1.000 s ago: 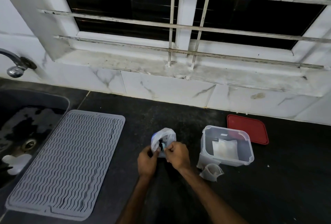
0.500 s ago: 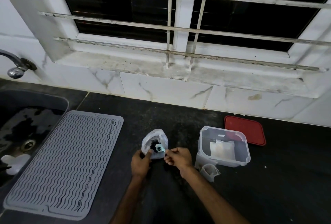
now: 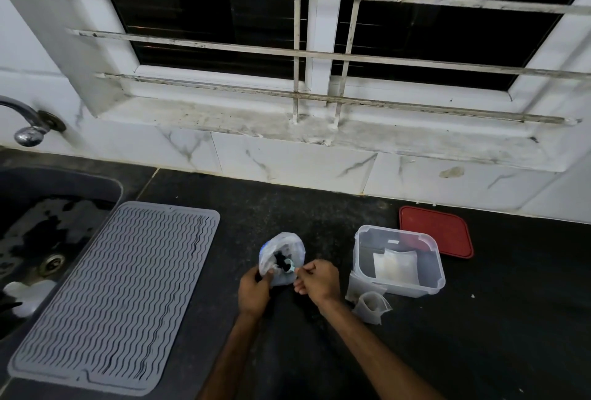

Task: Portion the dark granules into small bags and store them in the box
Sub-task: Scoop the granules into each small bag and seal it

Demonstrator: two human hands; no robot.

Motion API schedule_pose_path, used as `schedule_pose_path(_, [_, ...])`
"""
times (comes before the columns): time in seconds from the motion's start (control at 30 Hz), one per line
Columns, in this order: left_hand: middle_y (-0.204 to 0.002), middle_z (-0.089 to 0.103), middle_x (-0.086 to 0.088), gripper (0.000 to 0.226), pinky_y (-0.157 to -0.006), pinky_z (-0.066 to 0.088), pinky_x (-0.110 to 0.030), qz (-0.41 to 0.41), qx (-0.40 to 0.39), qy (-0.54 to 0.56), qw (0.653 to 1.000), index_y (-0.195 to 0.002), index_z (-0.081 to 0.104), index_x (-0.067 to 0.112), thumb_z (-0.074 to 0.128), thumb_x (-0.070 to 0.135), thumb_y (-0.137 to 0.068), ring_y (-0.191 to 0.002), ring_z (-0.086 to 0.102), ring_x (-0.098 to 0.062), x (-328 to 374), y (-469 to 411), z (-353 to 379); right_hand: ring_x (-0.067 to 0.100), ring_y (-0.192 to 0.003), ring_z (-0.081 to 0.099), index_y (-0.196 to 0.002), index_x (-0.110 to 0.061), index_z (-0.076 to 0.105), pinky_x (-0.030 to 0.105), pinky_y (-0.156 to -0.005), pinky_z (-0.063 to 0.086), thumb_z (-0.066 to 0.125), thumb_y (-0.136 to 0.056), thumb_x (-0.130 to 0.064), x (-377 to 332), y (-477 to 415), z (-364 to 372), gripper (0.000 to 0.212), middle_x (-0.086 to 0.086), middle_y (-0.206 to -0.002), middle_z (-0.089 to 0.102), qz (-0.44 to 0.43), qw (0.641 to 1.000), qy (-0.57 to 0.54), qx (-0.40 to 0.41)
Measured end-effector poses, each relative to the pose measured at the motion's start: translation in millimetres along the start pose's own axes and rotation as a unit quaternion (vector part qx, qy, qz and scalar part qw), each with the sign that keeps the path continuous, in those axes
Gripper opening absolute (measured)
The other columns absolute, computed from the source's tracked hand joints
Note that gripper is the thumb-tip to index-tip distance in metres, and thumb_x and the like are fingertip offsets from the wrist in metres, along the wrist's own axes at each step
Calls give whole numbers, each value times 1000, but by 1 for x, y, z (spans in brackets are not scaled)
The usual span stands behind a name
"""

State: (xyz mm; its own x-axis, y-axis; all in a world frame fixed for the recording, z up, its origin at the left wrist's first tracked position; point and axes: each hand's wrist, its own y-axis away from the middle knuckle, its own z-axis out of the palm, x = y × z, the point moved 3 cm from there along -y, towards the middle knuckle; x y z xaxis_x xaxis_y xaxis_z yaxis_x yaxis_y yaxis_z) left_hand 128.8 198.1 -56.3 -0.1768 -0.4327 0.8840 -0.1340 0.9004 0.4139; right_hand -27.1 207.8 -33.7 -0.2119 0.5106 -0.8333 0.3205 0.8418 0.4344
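A clear plastic bag (image 3: 283, 249) with dark granules (image 3: 280, 261) inside stands open on the black counter. My left hand (image 3: 254, 291) grips the bag's near left edge. My right hand (image 3: 316, 281) pinches the handle of a small teal spoon (image 3: 290, 268), whose bowl sits inside the bag's mouth. To the right stands a clear plastic box (image 3: 398, 262) holding a small pale bag (image 3: 396, 267). An open small clear bag (image 3: 371, 305) lies in front of the box.
A red lid (image 3: 435, 231) lies behind the box by the wall. A grey ribbed drying mat (image 3: 118, 291) covers the counter to the left, beside a dark sink (image 3: 38, 227) with a tap (image 3: 27, 134). A barred window is above.
The bag's mouth has been opened and the teal spoon now sits in it. Both hands have drawn slightly apart; the right one went from the bag's top to the spoon handle.
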Motion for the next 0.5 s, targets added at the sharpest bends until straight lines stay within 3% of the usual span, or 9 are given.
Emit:
schedule_pose_path(0.13, [-93,69,-13,16,-59,52,-32,-64,13,76,995,-103,64,8,63,21,-93,-79,65,-24,-4,0,-2,19,-51,65,-78,-4,64,26,-49,54,68,-89,-9,2,8,-8,12,14,-63,71,25,998,-49,-9])
schedule_pose_path(0.27, [-87,65,-14,16,-56,49,-32,-100,10,105,989,-98,60,5,61,20,-94,-72,63,-25,-7,1,0,18,-53,65,-78,-6,65,25,-51,55,69,-90,-12,1,18,-15,14,16,-67,72,32,996,-85,-24])
schedule_pose_path(0.5, [-99,65,-21,16,-60,53,-37,-136,10,147,980,-109,56,8,58,15,-95,-82,63,-28,-5,6,-2,14,-55,66,-86,-3,67,21,-53,53,69,-90,-12,-6,33,-20,10,14,-72,73,78,982,-150,-87])
